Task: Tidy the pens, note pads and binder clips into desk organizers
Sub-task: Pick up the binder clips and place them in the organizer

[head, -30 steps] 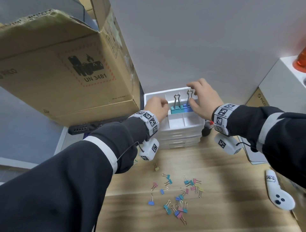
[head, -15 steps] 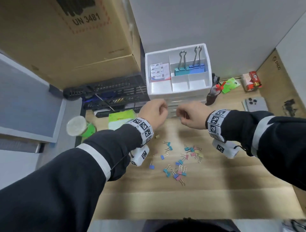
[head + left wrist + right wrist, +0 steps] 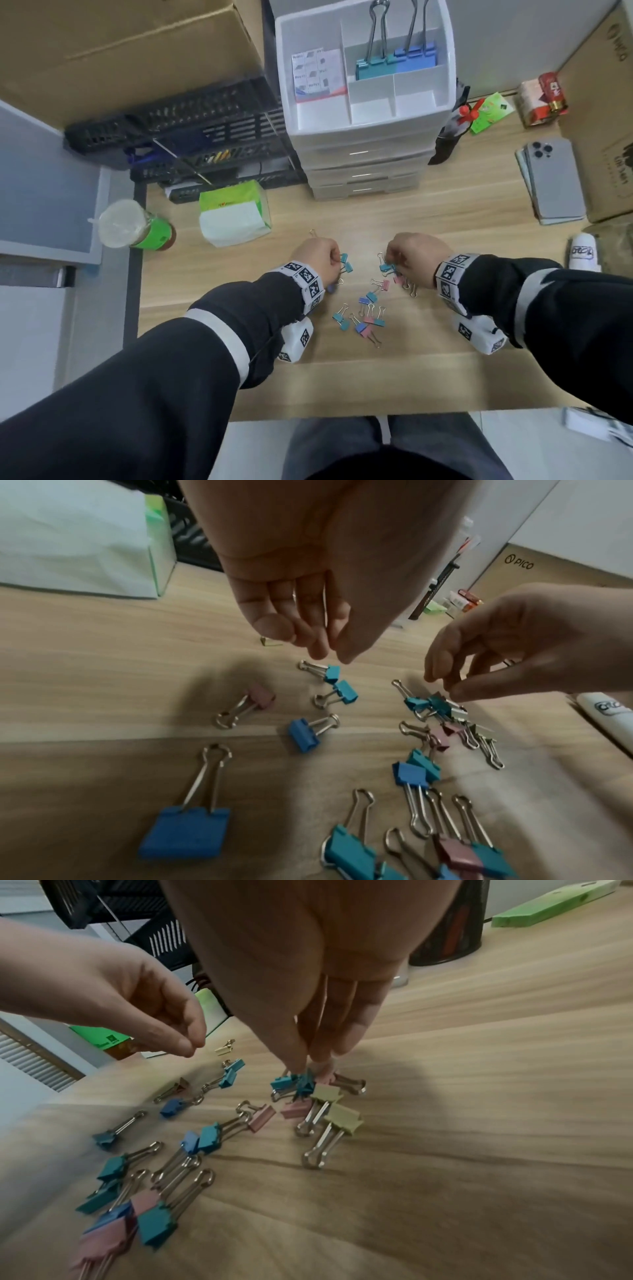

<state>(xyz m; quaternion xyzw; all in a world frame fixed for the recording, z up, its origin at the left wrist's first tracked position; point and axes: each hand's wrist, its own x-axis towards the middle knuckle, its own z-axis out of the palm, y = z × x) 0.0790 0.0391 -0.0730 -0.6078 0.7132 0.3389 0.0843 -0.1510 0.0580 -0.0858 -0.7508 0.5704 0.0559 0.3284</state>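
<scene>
Both hands are down over the scatter of small binder clips (image 3: 368,308) on the wooden bench (image 3: 445,377). The left hand (image 3: 317,258) hangs just above two teal clips (image 3: 337,685) lying side by side, fingers (image 3: 298,615) bunched toward the thumb with nothing between them that I can see, so it's empty and loosely curled. The right hand (image 3: 416,258) is at a little tangle of clips, fingertips (image 3: 320,1053) pressed down onto a dark teal clip (image 3: 304,1084) and seemingly nipping it between thumb and forefinger. Pink and pale yellow ones (image 3: 339,1115) sit right against that tangle.

The rest of the clips are strewn between and below the two hands: blue, teal and pink, most lying flat with their wire handles out. One tiny yellowish clip (image 3: 313,233) sits apart, just beyond the left hand.

At the back of the bench there's a white drawer organizer (image 3: 363,137) with an open top tray. A note pad (image 3: 317,73) lies in the left compartment, and two big clips, one teal (image 3: 375,66) and one blue (image 3: 416,58), stand upright in the back right one. The two small front compartments look bare.

Other stuff around: a black mesh rack (image 3: 191,137) to the left of the organizer, a green tissue pack (image 3: 234,212), a lidded cup (image 3: 132,226), phones (image 3: 551,181) stacked on the right, cardboard boxes (image 3: 120,51) behind.
</scene>
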